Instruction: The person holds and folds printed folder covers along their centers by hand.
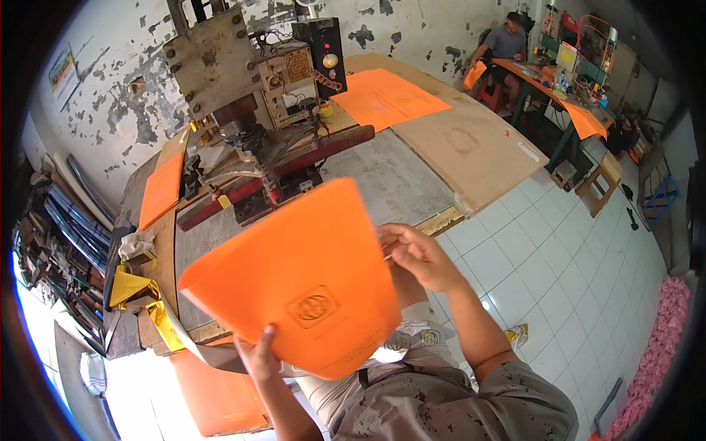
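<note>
A large bent orange sheet (294, 272), perhaps a folder, is held up before me, with a dark round emblem on its face. My left hand (259, 356) grips its lower left edge, thumb on the front and the other fingers hidden behind. At the sheet's right edge is my right hand (423, 257), its fingers curled and thumb close to them. A thin pale edge shows at those fingertips; what they pinch cannot be made out. Beyond the sheet stands a metal press machine (243, 132) over a grey work plate (390, 176).
More orange sheets lie on the brown board (478, 140), at the table's left (162, 189) and low on the left (217, 393). Gold foil (165, 323) hangs off the table's left corner. At the far right a person (507, 44) sits by a bench.
</note>
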A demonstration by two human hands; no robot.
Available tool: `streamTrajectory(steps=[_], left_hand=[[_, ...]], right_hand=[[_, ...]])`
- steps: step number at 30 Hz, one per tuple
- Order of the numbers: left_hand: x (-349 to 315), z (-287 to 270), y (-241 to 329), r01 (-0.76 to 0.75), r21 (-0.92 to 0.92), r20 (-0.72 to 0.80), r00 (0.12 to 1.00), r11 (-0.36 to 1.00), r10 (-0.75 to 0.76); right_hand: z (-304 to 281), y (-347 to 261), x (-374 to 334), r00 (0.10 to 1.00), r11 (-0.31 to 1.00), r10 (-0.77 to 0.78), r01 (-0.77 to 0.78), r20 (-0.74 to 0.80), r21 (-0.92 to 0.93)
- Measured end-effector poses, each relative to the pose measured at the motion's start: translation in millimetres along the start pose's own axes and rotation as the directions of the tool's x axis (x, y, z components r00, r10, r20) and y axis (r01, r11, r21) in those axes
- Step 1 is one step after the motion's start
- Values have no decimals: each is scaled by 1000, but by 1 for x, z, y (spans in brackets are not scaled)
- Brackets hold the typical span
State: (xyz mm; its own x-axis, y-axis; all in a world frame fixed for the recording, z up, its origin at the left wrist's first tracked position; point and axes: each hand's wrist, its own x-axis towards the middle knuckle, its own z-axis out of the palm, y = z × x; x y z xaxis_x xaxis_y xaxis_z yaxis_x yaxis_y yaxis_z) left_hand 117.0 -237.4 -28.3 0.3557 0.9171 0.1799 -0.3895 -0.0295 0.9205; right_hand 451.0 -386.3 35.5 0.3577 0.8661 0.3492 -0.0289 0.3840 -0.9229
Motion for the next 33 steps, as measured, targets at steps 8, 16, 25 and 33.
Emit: streamTrajectory(steps=[8,16,25,33], left_hand=[[24,-69,52,-1,-429,-366,915,903,-172],[52,-98,38,-223,47,-650,733,974,199],[61,-78,29,-25,739,-545,565,673,619],[61,-66,21,-209,737,-435,581,642,688]], right_hand=[[-210,25,28,764,915,-129,-154,-632,-373],[-282,31,64,705,919,-89,-214,-704,-330],[-340,20,108,672,999,22,-37,-741,-3],[-303,48,199,781,599,-305,-288,-545,-747]])
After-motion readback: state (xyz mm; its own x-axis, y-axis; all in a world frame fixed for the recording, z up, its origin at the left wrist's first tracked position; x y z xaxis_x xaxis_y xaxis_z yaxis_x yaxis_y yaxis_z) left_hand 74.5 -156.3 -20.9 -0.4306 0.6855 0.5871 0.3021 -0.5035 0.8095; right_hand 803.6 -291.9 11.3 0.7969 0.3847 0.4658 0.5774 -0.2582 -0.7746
